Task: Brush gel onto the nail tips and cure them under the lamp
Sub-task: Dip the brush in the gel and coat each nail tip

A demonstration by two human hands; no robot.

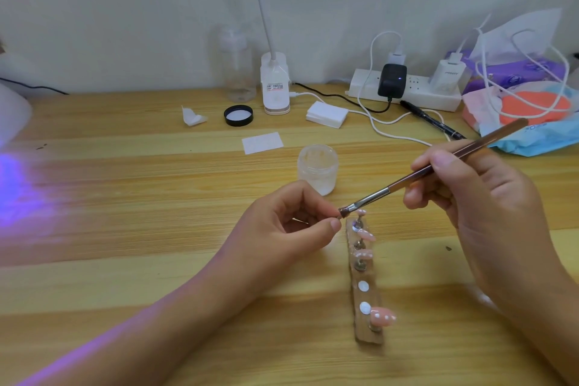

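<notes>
The right hand point(470, 191) is pinching a slim brown-handled gel brush point(404, 182) between thumb and fingers, mid-desk. The brush's long axis is slanting from upper right down-left, with the bristles pointing at the left hand point(291, 222). That hand's thumb and forefinger are nearly meeting there, though whether they are holding anything cannot be told. Just below, pink nail tips point(383, 317) are sitting on a narrow wooden strip point(372, 279) running lengthwise toward the near edge of the pale wooden desk point(156, 197).

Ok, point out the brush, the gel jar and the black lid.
brush point(402, 181): head view, on the brown handle above the metal collar.
gel jar point(318, 171): head view, on its frosted side wall.
black lid point(238, 115): head view, on its pale inner liner.
</notes>
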